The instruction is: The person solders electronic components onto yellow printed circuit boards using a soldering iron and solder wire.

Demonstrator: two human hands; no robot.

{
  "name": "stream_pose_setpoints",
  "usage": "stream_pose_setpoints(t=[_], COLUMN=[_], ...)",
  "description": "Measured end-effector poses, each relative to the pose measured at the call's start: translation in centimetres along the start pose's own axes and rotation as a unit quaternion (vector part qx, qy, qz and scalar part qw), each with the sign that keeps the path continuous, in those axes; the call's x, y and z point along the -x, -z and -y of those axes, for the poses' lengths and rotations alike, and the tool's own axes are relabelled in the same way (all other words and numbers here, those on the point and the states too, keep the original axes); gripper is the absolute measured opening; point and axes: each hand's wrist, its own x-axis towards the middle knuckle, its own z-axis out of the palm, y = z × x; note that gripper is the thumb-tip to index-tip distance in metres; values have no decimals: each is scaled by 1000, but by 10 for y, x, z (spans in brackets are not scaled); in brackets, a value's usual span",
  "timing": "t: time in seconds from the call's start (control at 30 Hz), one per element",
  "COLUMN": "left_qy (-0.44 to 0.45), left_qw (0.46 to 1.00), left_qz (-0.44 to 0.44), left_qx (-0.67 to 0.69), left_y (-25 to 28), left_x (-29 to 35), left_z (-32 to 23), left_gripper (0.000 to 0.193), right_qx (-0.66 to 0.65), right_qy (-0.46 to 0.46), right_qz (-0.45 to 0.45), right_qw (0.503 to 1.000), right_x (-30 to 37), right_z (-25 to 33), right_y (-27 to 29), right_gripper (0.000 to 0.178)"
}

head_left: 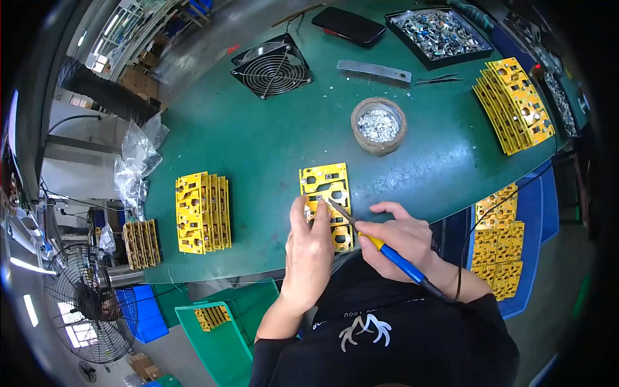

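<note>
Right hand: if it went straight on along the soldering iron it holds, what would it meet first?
Probably the yellow circuit board, just ahead of the soldering iron and beneath the left hand; whether the tip already touches it is unclear.

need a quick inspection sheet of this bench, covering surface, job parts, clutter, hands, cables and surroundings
Surface: green table, with scattered pale specks
Job's things: yellow circuit board lies flat; soldering iron has its tip over it, contact unclear; left board stack, right board stack
Clutter: dark phone, small fan, metal bar, parts tray, round pot of silvery bits
Hands: left hand rests fingers on the board; right hand grips the iron
Cables: dark cord runs from the iron toward the right
Surroundings: caged fan at left; green bin; blue bin holding yellow boards
</note>
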Motion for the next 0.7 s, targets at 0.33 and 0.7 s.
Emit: stream_pose_setpoints(t=[0.33, 0.7], left_qy=[28, -3], left_qw=[996, 997], left_qz=[86, 73], left_qx=[1, -39], left_y=[9, 1], left_x=[2, 3], left_z=[-3, -1], left_gripper=[47, 57], right_qx=[11, 7], right_qy=[10, -27], right_qz=[4, -13], right_qw=[1000, 1000], right_x=[4, -1], right_z=[3, 5], right_y=[-1, 13], right_gripper=[29, 21])
